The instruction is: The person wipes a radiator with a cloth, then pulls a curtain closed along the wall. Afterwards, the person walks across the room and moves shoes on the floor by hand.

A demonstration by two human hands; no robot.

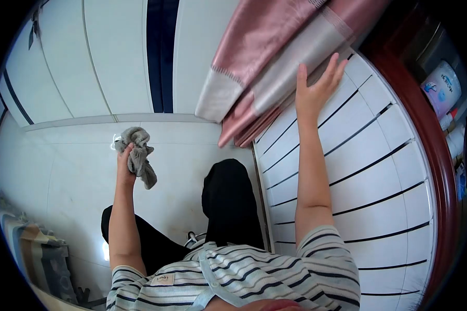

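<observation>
A crumpled grey cloth (139, 155) is bunched in my left hand (125, 160), held out over the pale tiled floor, its lower end hanging loose. My right hand (319, 90) is raised with the fingers spread and nothing in it. It overlaps the lower part of a pink and silver curtain (280, 62) in this view, in front of the white tiled wall with dark striped lines (358, 140).
White cabinet doors (124, 57) with dark blue strips stand ahead. Along the right runs a dark red wooden ledge (441, 171), with a white tub (442, 88) and other bottles beyond it. Striped fabric (33, 243) lies at the lower left. My black-trousered knees are bent below.
</observation>
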